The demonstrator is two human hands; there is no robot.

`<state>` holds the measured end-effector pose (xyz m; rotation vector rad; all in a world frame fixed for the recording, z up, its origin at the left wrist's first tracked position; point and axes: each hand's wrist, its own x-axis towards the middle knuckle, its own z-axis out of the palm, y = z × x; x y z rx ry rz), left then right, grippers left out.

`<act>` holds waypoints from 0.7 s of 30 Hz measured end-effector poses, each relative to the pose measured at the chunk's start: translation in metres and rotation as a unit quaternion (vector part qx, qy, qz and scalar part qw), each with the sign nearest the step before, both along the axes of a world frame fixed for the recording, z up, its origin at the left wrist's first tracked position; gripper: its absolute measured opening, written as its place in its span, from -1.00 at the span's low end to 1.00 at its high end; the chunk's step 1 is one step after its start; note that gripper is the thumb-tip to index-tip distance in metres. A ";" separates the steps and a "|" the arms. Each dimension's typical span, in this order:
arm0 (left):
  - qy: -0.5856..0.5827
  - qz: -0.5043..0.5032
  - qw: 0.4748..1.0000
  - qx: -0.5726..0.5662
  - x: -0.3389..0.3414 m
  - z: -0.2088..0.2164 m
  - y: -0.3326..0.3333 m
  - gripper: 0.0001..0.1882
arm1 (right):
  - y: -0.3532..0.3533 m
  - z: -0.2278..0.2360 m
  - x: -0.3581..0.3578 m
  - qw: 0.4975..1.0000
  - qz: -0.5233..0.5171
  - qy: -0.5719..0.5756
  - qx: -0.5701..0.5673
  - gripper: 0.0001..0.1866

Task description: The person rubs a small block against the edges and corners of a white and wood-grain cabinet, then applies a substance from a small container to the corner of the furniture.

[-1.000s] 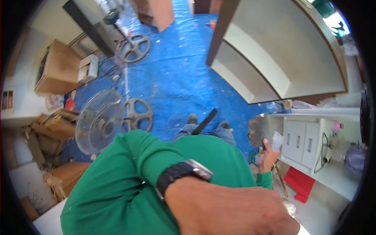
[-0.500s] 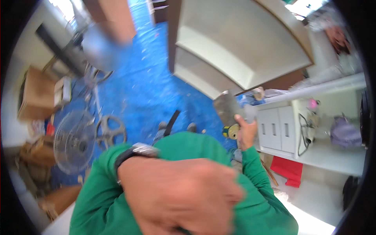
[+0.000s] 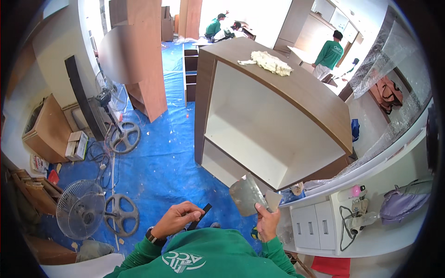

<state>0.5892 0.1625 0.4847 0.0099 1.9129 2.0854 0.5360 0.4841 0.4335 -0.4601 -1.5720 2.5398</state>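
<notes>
My right hand [image 3: 267,222] grips a broad putty knife [image 3: 248,195], its flat, smeared metal blade pointing up and left in front of the cabinet. A smaller beige flat piece [image 3: 273,199] shows beside the blade at my fingers; its kind is unclear. My left hand [image 3: 178,219], with a watch on the wrist, is held before my body, thumb and forefinger pressed together. Whatever they may pinch is hidden. A black strip [image 3: 201,217] hangs right beside those fingertips. A pale lump of putty [image 3: 269,63] lies on top of the brown cabinet [image 3: 296,90].
Blue sheeting [image 3: 162,162] covers the floor. Fans [image 3: 81,208] stand at left near a cardboard box [image 3: 76,145] and a tall brown panel [image 3: 147,60]. White drawers [image 3: 311,227] are at right. Several people in green, one [image 3: 330,54] standing, are farther back.
My left hand has dropped from close before the camera to beside the black strip. The view has tilted up, showing the cabinet top and the people. My right hand keeps its putty knife.
</notes>
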 end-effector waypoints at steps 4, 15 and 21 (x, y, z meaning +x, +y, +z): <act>0.020 -0.037 0.998 -0.050 -0.034 -0.012 -0.021 -0.74 | -0.054 0.022 -0.024 0.999 0.016 0.026 -0.015 -0.37; 0.214 -0.142 0.925 -0.279 -0.134 -0.010 -0.184 -0.70 | -0.212 0.032 -0.085 1.000 -0.013 0.020 -0.020 -0.38; 0.222 -0.134 0.948 -0.185 -0.179 0.028 -0.248 -0.76 | -0.270 0.053 -0.097 0.999 -0.041 0.026 0.008 -0.36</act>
